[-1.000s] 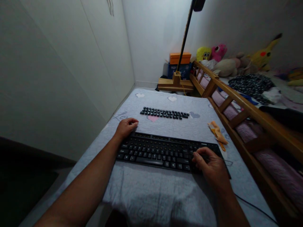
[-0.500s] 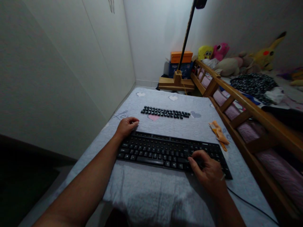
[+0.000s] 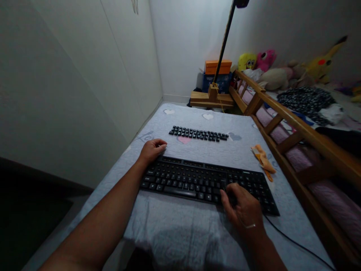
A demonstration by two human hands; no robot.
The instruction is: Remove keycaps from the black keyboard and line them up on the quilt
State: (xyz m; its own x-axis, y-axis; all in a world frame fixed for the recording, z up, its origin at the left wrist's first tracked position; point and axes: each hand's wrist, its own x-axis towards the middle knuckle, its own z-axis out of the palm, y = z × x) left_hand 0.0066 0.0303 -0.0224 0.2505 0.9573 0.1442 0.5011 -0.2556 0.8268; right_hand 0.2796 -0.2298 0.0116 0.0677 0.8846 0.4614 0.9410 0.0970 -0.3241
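Observation:
A black keyboard (image 3: pixel 180 192) lies across the cloth-covered table, with keys absent from its upper rows. My left hand (image 3: pixel 153 150) rests at its top left corner, fingers curled together; whatever they might hold is hidden. Over the right part of the keyboard is my right hand (image 3: pixel 239 205), thumb and fingers bent towards the keys beside the space between letters and number pad. Something thin and pale shows against this hand near the wrist. Its fingertips are partly hidden. Beyond the keyboard, loose black keycaps (image 3: pixel 199 134) lie in rows.
An orange cloth (image 3: pixel 263 159) and a brush-like tool with an orange handle (image 3: pixel 270 177) lie at the right. A black cable (image 3: pixel 296 242) runs to the lower right. A wooden bed rail (image 3: pixel 299 120) borders the right side; a white cabinet (image 3: pixel 84 75) stands left.
My right hand has shifted slightly left and turned, its thumb now lower at the keyboard's front edge. My left hand stays at the corner. The view has moved slightly.

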